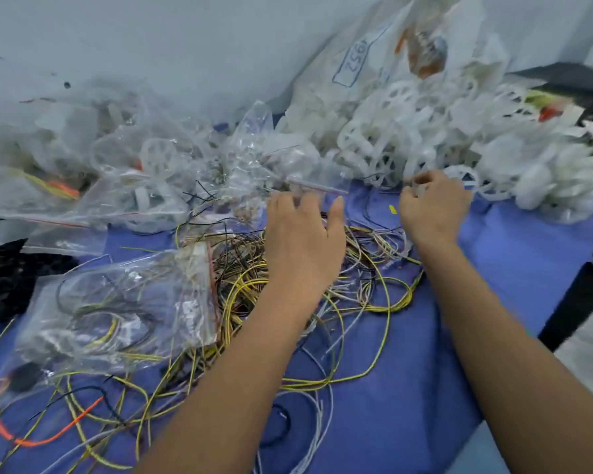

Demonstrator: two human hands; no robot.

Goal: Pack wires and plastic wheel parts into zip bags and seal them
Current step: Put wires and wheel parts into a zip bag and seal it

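A tangle of yellow, white and black wires (356, 289) lies on the blue cloth (459, 336) in the middle. My left hand (302, 241) hovers over the tangle with fingers spread, just below a clear zip bag (319, 181). My right hand (432, 206) has curled fingers at the edge of the heap of white plastic wheel parts (408, 138); whether it holds a part is unclear. A filled zip bag with wires (124, 309) lies at the left.
Several filled clear bags (93, 159) are piled at the back left. A large white sack marked 1952 (360, 59) leans on the wall behind the wheels. Orange wire (48, 436) lies front left. The table edge (569, 302) drops off at the right.
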